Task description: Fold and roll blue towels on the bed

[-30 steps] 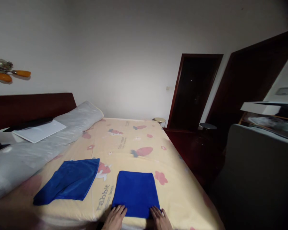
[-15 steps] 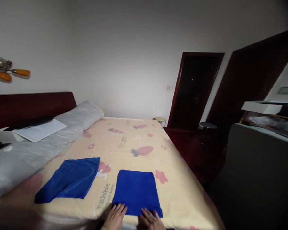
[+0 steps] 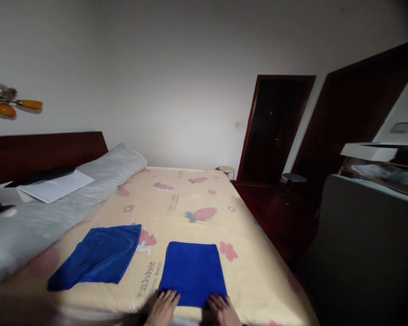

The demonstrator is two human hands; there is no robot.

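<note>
A blue cloth (image 3: 192, 271) lies flat in a near-square shape on the bed (image 3: 258, 276), close to the bed's near edge. My left hand (image 3: 163, 309) rests on its near left corner, the fingers stretched forward over the fabric. On the near right corner lies my right hand (image 3: 223, 310), palm down, fingers extended and slightly apart. Both thumbs are hard to make out. To the left, a second blue cloth (image 3: 104, 256) is spread out on the sheet, slanted and creased, with no hand touching it.
A grey rolled bedding bundle (image 3: 88, 190) runs along the dark headboard (image 3: 44, 151), with a white flat board (image 3: 56, 186) on top. Right of the bed stand two stools, one pale (image 3: 225, 169) and one dark (image 3: 294, 177), and a dark panel (image 3: 363, 244).
My right hand has shifted a little to the right, onto the cloth's near right corner, which stuck out before and is now covered. My left hand has barely moved.
</note>
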